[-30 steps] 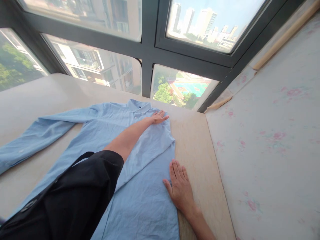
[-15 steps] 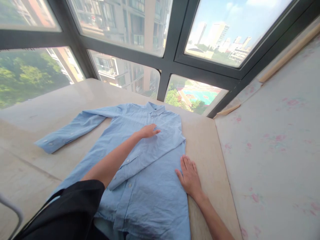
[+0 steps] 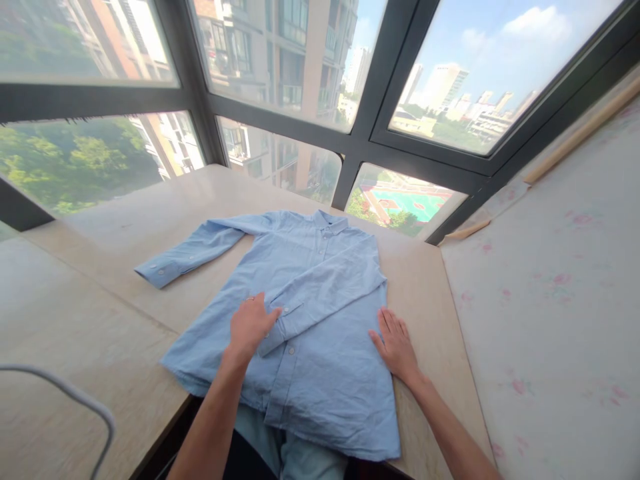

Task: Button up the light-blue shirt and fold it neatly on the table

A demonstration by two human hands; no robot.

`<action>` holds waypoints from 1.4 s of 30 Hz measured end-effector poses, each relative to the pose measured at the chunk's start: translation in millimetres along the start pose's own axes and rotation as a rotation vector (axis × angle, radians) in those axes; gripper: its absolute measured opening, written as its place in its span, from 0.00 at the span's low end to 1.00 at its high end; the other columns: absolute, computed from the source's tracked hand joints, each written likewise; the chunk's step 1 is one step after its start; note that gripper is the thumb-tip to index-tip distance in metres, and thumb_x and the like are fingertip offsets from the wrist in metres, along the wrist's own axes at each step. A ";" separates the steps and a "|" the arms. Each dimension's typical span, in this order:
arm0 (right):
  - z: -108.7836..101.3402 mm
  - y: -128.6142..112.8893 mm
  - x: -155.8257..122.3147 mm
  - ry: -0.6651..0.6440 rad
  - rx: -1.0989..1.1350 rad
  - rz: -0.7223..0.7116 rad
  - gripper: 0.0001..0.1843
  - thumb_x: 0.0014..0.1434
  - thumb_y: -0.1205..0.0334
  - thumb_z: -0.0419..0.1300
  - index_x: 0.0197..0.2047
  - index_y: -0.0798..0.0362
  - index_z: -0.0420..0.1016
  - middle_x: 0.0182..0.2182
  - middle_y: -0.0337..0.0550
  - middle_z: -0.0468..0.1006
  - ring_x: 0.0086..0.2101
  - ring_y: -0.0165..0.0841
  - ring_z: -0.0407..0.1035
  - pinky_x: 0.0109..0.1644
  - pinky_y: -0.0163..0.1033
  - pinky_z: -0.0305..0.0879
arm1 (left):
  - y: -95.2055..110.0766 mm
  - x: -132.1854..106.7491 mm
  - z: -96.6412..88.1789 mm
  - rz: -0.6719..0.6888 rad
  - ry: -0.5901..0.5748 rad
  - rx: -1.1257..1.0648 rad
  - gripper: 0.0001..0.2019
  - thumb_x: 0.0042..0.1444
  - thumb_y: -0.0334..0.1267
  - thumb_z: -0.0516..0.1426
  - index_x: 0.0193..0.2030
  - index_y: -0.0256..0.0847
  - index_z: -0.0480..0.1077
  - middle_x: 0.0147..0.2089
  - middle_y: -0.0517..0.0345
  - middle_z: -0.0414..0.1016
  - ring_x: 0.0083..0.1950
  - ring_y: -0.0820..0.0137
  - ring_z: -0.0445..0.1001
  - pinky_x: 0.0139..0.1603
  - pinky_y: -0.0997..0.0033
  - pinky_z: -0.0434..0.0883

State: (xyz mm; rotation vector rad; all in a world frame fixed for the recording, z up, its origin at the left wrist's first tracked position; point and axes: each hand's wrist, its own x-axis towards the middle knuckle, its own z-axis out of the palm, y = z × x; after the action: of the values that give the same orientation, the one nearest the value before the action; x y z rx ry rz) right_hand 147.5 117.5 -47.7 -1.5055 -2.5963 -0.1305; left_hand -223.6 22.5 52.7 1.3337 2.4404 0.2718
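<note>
A light blue button-up shirt [image 3: 330, 367] lies front side up, its collar towards the window. One sleeve [image 3: 325, 287] is folded diagonally across the front, its cuff near the button placket. Stretched out to the left on the surface is the other sleeve [image 3: 200, 250]. My left hand [image 3: 251, 325] is over the shirt beside the folded cuff, thumb apart from the fingers and a ring on one finger; nothing is held in it. Flat along the shirt's right edge rests my right hand [image 3: 397, 343], open, its fingertips by the side seam.
The pale stone-like surface [image 3: 100, 267] runs up to dark-framed windows [image 3: 280, 120]. A wall with flowered paper [image 3: 550, 320] borders the right side. A grey cable [image 3: 75, 393] curves at the lower left. The shirt's hem hangs at the front edge, above my legs.
My left hand has drawn back from the chest near the collar to the folded cuff. My right hand stays on the right edge. The camera view has shifted to the left.
</note>
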 end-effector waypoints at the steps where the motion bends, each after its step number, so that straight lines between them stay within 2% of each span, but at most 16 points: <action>1: 0.2 0.1 0.1 -0.003 0.000 0.003 0.35 0.69 0.47 0.41 0.69 0.61 0.56 0.68 0.58 0.57 0.67 0.45 0.50 0.68 0.56 0.46 | -5.0 -0.3 -2.2 -0.008 -0.029 -0.050 0.25 0.56 0.55 0.54 0.53 0.38 0.69 0.53 0.42 0.76 0.55 0.53 0.73 0.47 0.64 0.68; 4: 0.5 0.2 0.5 -0.012 0.001 0.013 0.34 0.69 0.47 0.41 0.69 0.61 0.57 0.68 0.58 0.57 0.67 0.44 0.50 0.68 0.55 0.46 | -11.3 1.4 -9.7 0.004 -0.066 -0.223 0.19 0.50 0.55 0.58 0.39 0.40 0.71 0.42 0.50 0.79 0.47 0.56 0.76 0.39 0.69 0.66; 7: 0.1 0.0 0.9 -0.008 0.001 0.018 0.34 0.69 0.47 0.41 0.69 0.61 0.57 0.68 0.58 0.57 0.67 0.44 0.50 0.69 0.54 0.46 | -4.2 -1.6 -20.8 0.058 -0.129 -0.542 0.17 0.46 0.53 0.61 0.28 0.40 0.68 0.27 0.59 0.73 0.34 0.65 0.73 0.31 0.73 0.63; 10: -0.8 -0.5 1.6 -0.009 0.002 0.022 0.35 0.69 0.46 0.40 0.68 0.62 0.58 0.68 0.58 0.58 0.67 0.43 0.51 0.69 0.54 0.46 | 9.4 -9.8 -30.6 0.026 -0.375 -1.065 0.21 0.42 0.57 0.63 0.28 0.40 0.66 0.22 0.66 0.64 0.22 0.75 0.63 0.22 0.76 0.59; 12: -1.6 -0.9 2.1 -0.013 0.005 0.027 0.35 0.69 0.46 0.40 0.69 0.61 0.57 0.68 0.58 0.58 0.67 0.43 0.51 0.68 0.54 0.47 | 16.4 -14.2 -30.1 -0.046 -0.475 -1.334 0.21 0.41 0.55 0.65 0.29 0.41 0.65 0.20 0.68 0.61 0.19 0.79 0.58 0.18 0.78 0.56; 16: -3.2 -1.1 2.1 -0.011 0.021 0.029 0.34 0.69 0.47 0.41 0.69 0.60 0.57 0.68 0.57 0.58 0.67 0.43 0.51 0.68 0.54 0.47 | 15.0 -19.8 -8.1 -0.242 -0.453 -1.516 0.16 0.42 0.47 0.65 0.28 0.40 0.65 0.19 0.68 0.60 0.17 0.81 0.55 0.13 0.80 0.50; 19: -4.7 -1.2 3.2 0.009 0.064 0.024 0.33 0.68 0.47 0.43 0.67 0.61 0.60 0.67 0.58 0.60 0.66 0.44 0.53 0.68 0.55 0.49 | 2.1 -26.3 12.1 -0.333 -0.433 -1.465 0.14 0.43 0.46 0.64 0.27 0.40 0.65 0.20 0.68 0.60 0.17 0.80 0.56 0.13 0.80 0.49; 22: -9.9 -3.9 11.7 0.074 0.151 0.060 0.29 0.66 0.50 0.48 0.63 0.59 0.66 0.63 0.58 0.66 0.63 0.45 0.58 0.65 0.56 0.55 | -11.4 -31.9 23.1 -0.298 -0.410 -1.287 0.16 0.44 0.51 0.62 0.33 0.42 0.67 0.21 0.67 0.63 0.17 0.77 0.60 0.14 0.78 0.53; 24: -17.4 -7.7 25.5 0.147 0.210 0.098 0.25 0.64 0.56 0.50 0.60 0.58 0.69 0.61 0.58 0.68 0.61 0.44 0.61 0.63 0.55 0.59 | -16.7 -32.8 25.4 -0.265 -0.352 -1.074 0.18 0.47 0.53 0.60 0.40 0.44 0.68 0.25 0.63 0.69 0.20 0.71 0.67 0.16 0.74 0.60; 25: -22.2 -9.9 35.3 0.184 0.234 0.107 0.24 0.64 0.59 0.50 0.59 0.58 0.70 0.61 0.58 0.68 0.60 0.44 0.61 0.63 0.55 0.59 | -17.8 -32.7 25.6 -0.233 -0.296 -0.942 0.19 0.49 0.53 0.59 0.43 0.44 0.68 0.28 0.60 0.72 0.24 0.66 0.71 0.19 0.70 0.65; 27: -33.1 -13.8 60.7 0.223 0.269 0.089 0.24 0.62 0.64 0.49 0.60 0.59 0.69 0.62 0.57 0.67 0.61 0.42 0.61 0.64 0.53 0.59 | -16.9 -32.9 25.3 -0.125 -0.117 -0.657 0.19 0.52 0.51 0.56 0.47 0.43 0.69 0.37 0.50 0.77 0.37 0.56 0.77 0.33 0.59 0.74; 29: -43.4 -15.1 92.1 0.189 0.286 0.056 0.25 0.62 0.65 0.48 0.60 0.61 0.69 0.62 0.57 0.67 0.62 0.41 0.60 0.66 0.50 0.56 | -12.0 -35.0 26.0 0.011 0.093 -0.384 0.21 0.56 0.49 0.52 0.52 0.41 0.69 0.49 0.40 0.76 0.52 0.47 0.74 0.49 0.49 0.72; 32: -52.1 -9.4 141.9 0.028 0.278 0.071 0.28 0.62 0.67 0.49 0.64 0.63 0.64 0.65 0.56 0.62 0.65 0.39 0.54 0.69 0.47 0.50 | 2.3 -41.2 33.0 0.182 0.286 -0.128 0.23 0.60 0.45 0.49 0.58 0.37 0.67 0.61 0.34 0.68 0.64 0.44 0.64 0.61 0.44 0.65; 34: -52.5 -1.1 169.4 -0.086 0.278 0.119 0.30 0.61 0.68 0.50 0.66 0.66 0.61 0.66 0.58 0.60 0.66 0.39 0.53 0.69 0.44 0.49 | 15.7 -44.6 42.4 0.302 0.317 -0.088 0.23 0.61 0.44 0.49 0.61 0.39 0.65 0.65 0.37 0.65 0.69 0.47 0.59 0.64 0.45 0.63; 37: -49.3 12.8 192.8 -0.157 0.290 0.156 0.27 0.61 0.69 0.51 0.63 0.66 0.66 0.63 0.59 0.67 0.63 0.40 0.61 0.67 0.42 0.53 | 38.8 -44.4 58.9 0.513 0.281 -0.110 0.24 0.60 0.43 0.52 0.63 0.45 0.63 0.67 0.43 0.64 0.72 0.51 0.55 0.67 0.45 0.61; 42: -50.4 29.7 191.8 -0.194 0.329 0.170 0.22 0.64 0.68 0.48 0.56 0.55 0.76 0.56 0.47 0.76 0.57 0.35 0.69 0.61 0.37 0.60 | 72.6 -28.9 70.5 0.748 0.167 -0.088 0.24 0.63 0.44 0.51 0.64 0.42 0.64 0.71 0.42 0.58 0.74 0.53 0.50 0.69 0.44 0.58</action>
State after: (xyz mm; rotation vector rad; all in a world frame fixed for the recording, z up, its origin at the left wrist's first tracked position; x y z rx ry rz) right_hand 83.0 289.2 33.2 -1.6701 -2.4529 0.4590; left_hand -125.6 37.6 17.4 2.2023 1.9060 0.6808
